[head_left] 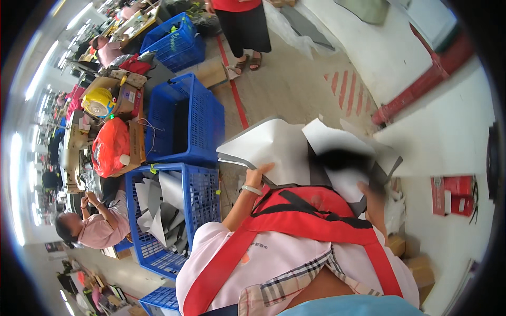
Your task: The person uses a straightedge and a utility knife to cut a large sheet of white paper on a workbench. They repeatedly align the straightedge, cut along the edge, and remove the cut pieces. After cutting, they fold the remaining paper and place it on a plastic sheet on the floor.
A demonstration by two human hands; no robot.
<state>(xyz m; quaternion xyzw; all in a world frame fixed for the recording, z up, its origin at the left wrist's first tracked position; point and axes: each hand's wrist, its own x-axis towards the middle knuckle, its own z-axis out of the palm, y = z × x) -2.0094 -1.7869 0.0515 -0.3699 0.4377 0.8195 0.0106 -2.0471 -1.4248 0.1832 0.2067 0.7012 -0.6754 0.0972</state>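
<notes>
A loose bundle of cut sheet pieces (269, 139), white on one face and dark grey on the other, spreads out in front of my waist. My left hand (258, 176), with a pale bangle at the wrist, grips its near left edge, thumb on top and fingers underneath. On the other side, my right hand (370, 196) holds the near edge of the right-hand sheets (332, 138); its thumb shows against white, while the other fingers are hidden. A dark, blurred patch covers part of these right-hand sheets.
On my left, a blue crate (203, 195) holds similar white and grey pieces. Another blue crate (208, 118) stands beyond it. A seated person (103, 229) works farther left, and someone stands ahead (242, 26). A red pipe (416, 89) runs along the right wall.
</notes>
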